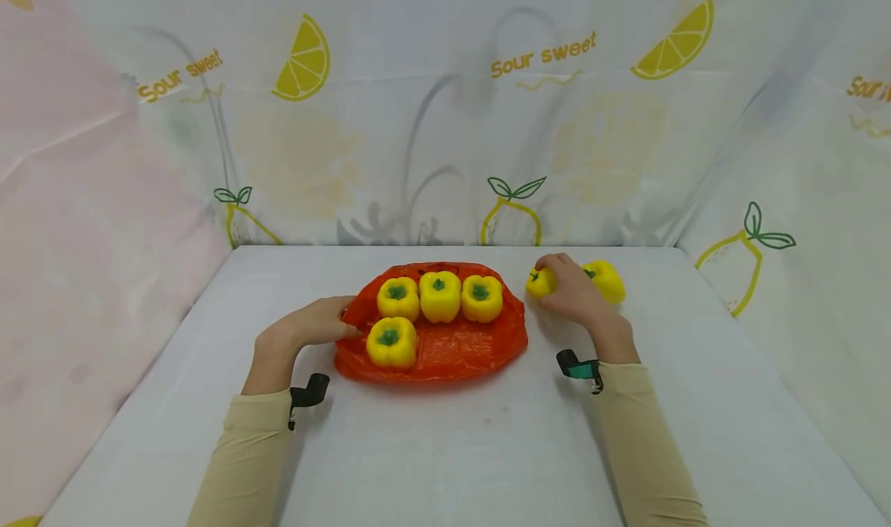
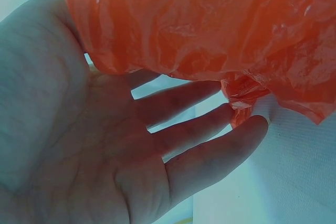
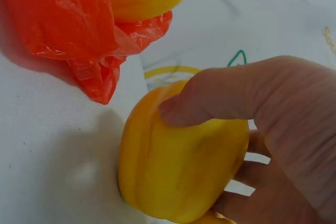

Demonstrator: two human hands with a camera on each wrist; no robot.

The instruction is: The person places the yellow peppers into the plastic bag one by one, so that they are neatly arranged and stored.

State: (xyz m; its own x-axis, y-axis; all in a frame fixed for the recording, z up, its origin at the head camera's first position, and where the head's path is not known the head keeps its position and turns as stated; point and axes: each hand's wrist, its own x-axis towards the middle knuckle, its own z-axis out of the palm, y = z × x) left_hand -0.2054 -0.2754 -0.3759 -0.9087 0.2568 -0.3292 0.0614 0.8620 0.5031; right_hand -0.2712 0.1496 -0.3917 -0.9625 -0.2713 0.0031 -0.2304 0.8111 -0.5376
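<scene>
A shiny red-orange plastic bag (image 1: 462, 350) lies spread on the table, with several yellow bell peppers (image 1: 441, 296) on it, their green stems up. At the bag's left edge is my left hand (image 1: 316, 322), its thumb over the edge. In the left wrist view, the fingers (image 2: 205, 163) stretch out loosely spread beneath the hanging plastic, and the thumb is mostly hidden behind it. To the right of the bag, my right hand (image 1: 572, 289) holds another yellow bell pepper (image 3: 181, 156), its thumb pressed on one side and fingers behind.
Yellow bell pepper (image 1: 605, 282) sits just past my right hand, near the table's far edge. The white table (image 1: 445, 450) meets a hanging lemon-print cloth (image 1: 418, 140) at the back. A small black camera (image 1: 309, 390) is strapped at my left wrist.
</scene>
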